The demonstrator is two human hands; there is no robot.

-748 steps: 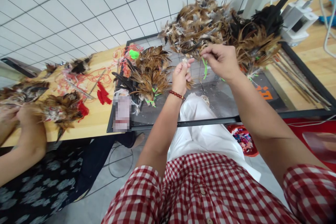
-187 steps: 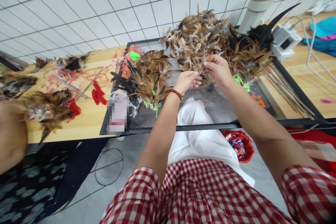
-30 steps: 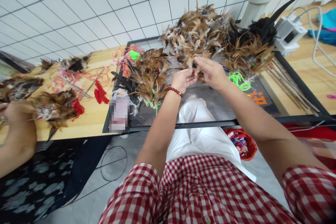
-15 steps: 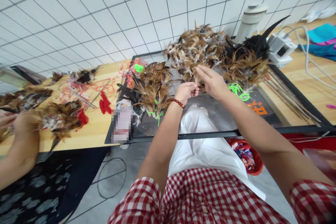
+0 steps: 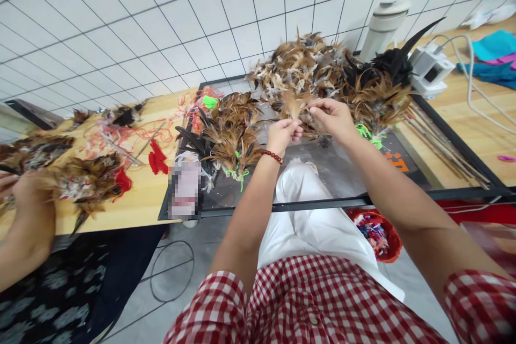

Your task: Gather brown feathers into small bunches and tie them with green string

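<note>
Light brown feathers stand upright from the closed fingers of my left hand, which has a red bead bracelet on its wrist. Just to the right, my right hand has thumb and forefinger pinched together at the feathers' edge; what lies between them is too small to make out. A large heap of brown and white feathers is behind both hands. Tied feather bundles with green string lie left of my left hand. More brown feathers and green string are beyond my right hand.
A white bottle and a white plug block with cable stand back right. Thin sticks lie on the right. At the left, another person's arm reaches among feather bundles. A red basket is below the table edge.
My right hand has gone from outstretched fingers to a pinch, slightly right of my left hand. The feathers in my left hand now show upright above its fingers.
</note>
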